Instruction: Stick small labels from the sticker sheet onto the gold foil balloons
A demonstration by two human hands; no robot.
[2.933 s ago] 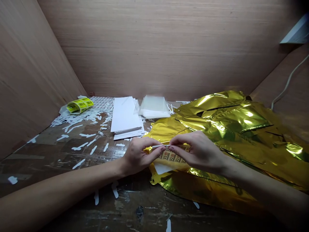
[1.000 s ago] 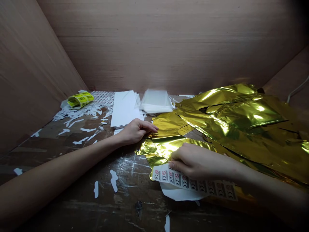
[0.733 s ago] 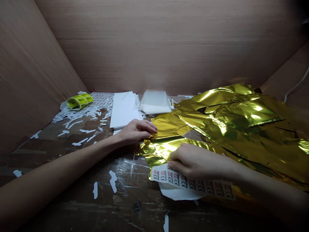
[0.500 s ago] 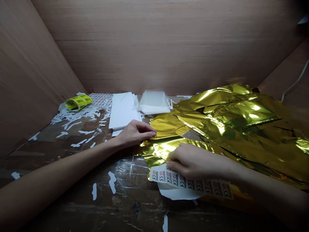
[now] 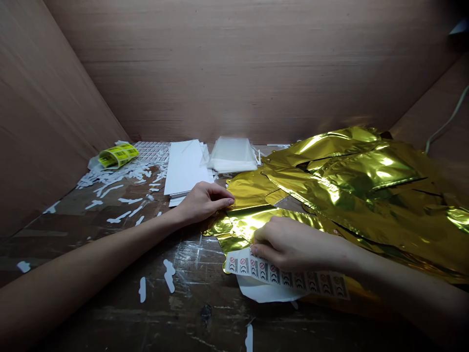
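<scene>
Gold foil pieces (image 5: 351, 210) lie overlapping across the right half of the table. My left hand (image 5: 207, 201) rests at their left edge, thumb and forefinger pinched on the gold foil. Closed on a sheet of small printed stickers (image 5: 289, 277), my right hand (image 5: 274, 244) is just to the right of my left, over the front part of the foil. The stickers show CE marks and red circles. Beneath the sheet, a piece of white paper (image 5: 266, 292) sticks out toward me.
Behind my left hand stand a stack of white cards (image 5: 186, 168) and clear plastic bags (image 5: 234, 155). At the back left are a yellow label roll (image 5: 119, 155) and many white paper scraps (image 5: 110, 177). Wooden panels (image 5: 234, 63) enclose the table.
The whole view has shifted very slightly. Both hands keep nearly the same pose and place over the foil.
</scene>
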